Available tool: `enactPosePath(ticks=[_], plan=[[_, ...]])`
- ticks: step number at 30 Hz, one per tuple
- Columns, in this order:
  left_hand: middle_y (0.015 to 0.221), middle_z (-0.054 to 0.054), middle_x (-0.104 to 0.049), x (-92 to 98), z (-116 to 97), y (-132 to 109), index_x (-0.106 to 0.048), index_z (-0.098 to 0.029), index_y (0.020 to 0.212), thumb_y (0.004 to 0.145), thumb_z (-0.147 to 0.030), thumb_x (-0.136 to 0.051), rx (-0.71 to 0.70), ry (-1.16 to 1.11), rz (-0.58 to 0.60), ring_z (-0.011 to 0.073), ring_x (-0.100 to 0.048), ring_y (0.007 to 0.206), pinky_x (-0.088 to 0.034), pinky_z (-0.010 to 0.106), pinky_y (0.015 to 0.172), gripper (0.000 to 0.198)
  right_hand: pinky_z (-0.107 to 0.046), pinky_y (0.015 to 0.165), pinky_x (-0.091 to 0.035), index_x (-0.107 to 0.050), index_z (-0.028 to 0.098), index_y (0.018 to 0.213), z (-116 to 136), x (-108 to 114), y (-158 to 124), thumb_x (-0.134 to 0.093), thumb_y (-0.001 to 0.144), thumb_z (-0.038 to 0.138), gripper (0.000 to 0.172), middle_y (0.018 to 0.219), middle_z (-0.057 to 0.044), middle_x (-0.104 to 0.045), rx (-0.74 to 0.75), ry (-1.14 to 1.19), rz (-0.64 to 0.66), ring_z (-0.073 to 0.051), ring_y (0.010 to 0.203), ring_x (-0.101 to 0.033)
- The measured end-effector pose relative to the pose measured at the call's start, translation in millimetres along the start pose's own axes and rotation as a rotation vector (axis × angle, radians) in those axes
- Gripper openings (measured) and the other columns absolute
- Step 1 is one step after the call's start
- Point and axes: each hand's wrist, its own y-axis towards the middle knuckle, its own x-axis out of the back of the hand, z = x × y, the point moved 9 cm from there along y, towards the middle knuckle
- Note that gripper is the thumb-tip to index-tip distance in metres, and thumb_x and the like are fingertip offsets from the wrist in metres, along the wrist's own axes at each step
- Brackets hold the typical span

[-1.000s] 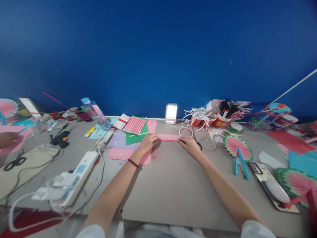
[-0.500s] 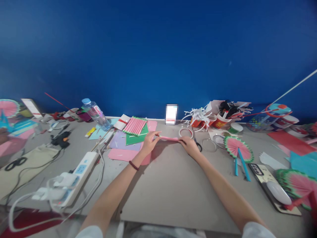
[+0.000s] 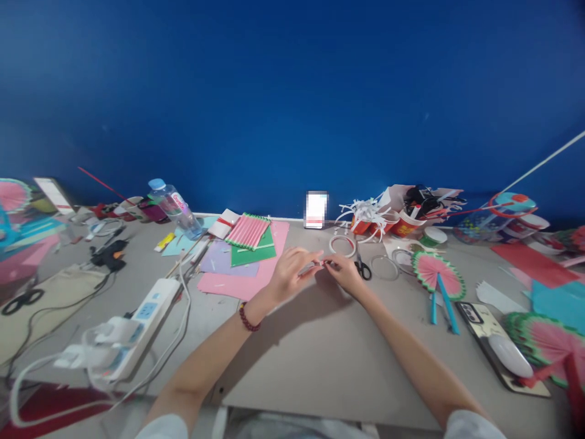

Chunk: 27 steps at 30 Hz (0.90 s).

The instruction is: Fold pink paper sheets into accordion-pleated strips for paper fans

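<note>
My left hand [image 3: 290,274] and my right hand [image 3: 345,272] meet just above the far part of a grey board [image 3: 329,353]. Both pinch a small folded pink paper strip [image 3: 316,264], seen almost edge-on between the fingertips. My left thumb and fingers curl round its left end, and my right fingertips close on its right end. A dark bead bracelet sits on my left wrist. Black scissors [image 3: 362,268] lie right beside my right hand, and a white tape ring [image 3: 342,245] lies just beyond it.
Pink sheet [image 3: 228,283], green sheet and pleated pink paper [image 3: 248,230] lie left of my hands. A water bottle [image 3: 176,208], glue gun [image 3: 109,256] and power strip [image 3: 137,323] are further left. Paper fans [image 3: 436,274], a phone [image 3: 498,350] and cups of scraps [image 3: 393,222] fill the right.
The pink strip lay flat and stretched between my hands; it has been lifted off the board, and both hands have come together, closing it up small.
</note>
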Motion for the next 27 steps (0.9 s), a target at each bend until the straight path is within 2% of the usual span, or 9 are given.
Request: enactPosePath(ticks=[5,9,18,21,23,27], plan=[[0.086,0.001,-0.070,-0.6,-4.3,-0.7,-0.048,-0.022,0.124,0.086,-0.019,-0.061,-0.030,-0.005,0.013,0.0131,-0.064,0.077,-0.044,0.029,0.074,0.041,-0.031,0.072,-0.048,-0.068,0.022,0.092,11.8,-5.3,-1.0,-0.051,0.086,0.021,0.018,0.084,-0.006,-0.069,0.076,-0.013,0.021,-0.019,0.077,-0.061],[0.089,0.003,-0.070,-4.6,-8.6,-0.8,-0.046,-0.021,0.126,0.085,-0.014,-0.059,-0.062,0.007,0.042,0.0140,-0.063,0.082,-0.044,0.028,0.073,0.043,-0.031,0.072,-0.048,-0.066,0.021,0.089,9.8,-6.8,-2.3,-0.051,0.086,0.021,0.015,0.081,-0.006,-0.068,0.083,-0.011,0.015,-0.018,0.077,-0.061],[0.090,0.003,-0.069,-6.6,-9.9,-0.6,-0.046,-0.022,0.126,0.085,-0.010,-0.057,-0.033,-0.035,0.051,0.0144,-0.062,0.083,-0.046,0.030,0.076,0.044,-0.031,0.074,-0.048,-0.065,0.021,0.089,6.8,-8.2,-2.5,-0.052,0.083,0.016,0.015,0.083,-0.005,-0.068,0.079,0.018,0.020,-0.018,0.079,-0.061],[0.089,0.002,-0.067,-5.6,-6.2,1.0,-0.047,-0.023,0.125,0.086,-0.011,-0.054,0.015,-0.044,0.070,0.0150,-0.061,0.082,-0.046,0.031,0.077,0.041,-0.032,0.074,-0.048,-0.065,0.021,0.090,5.7,-9.4,-1.4,-0.051,0.082,0.016,0.017,0.085,-0.006,-0.068,0.059,0.042,0.033,-0.019,0.080,-0.060],[0.087,0.003,-0.065,-2.6,1.3,3.1,-0.048,-0.023,0.124,0.087,-0.013,-0.051,0.082,-0.054,0.076,0.0152,-0.060,0.083,-0.046,0.031,0.078,0.039,-0.030,0.068,-0.048,-0.066,0.021,0.089,3.9,-9.2,-0.7,-0.051,0.082,0.017,0.017,0.083,-0.006,-0.067,0.025,0.073,0.034,-0.018,0.078,-0.060],[0.087,0.003,-0.062,10.8,29.8,5.3,-0.053,-0.022,0.120,0.087,-0.015,-0.049,0.260,-0.105,0.023,0.0146,-0.058,0.084,-0.045,0.032,0.083,0.033,-0.026,0.058,-0.045,-0.068,0.020,0.083,-5.5,-3.2,0.3,-0.053,0.081,0.025,0.015,0.079,-0.005,-0.063,-0.100,0.190,-0.009,-0.016,0.072,-0.058]])
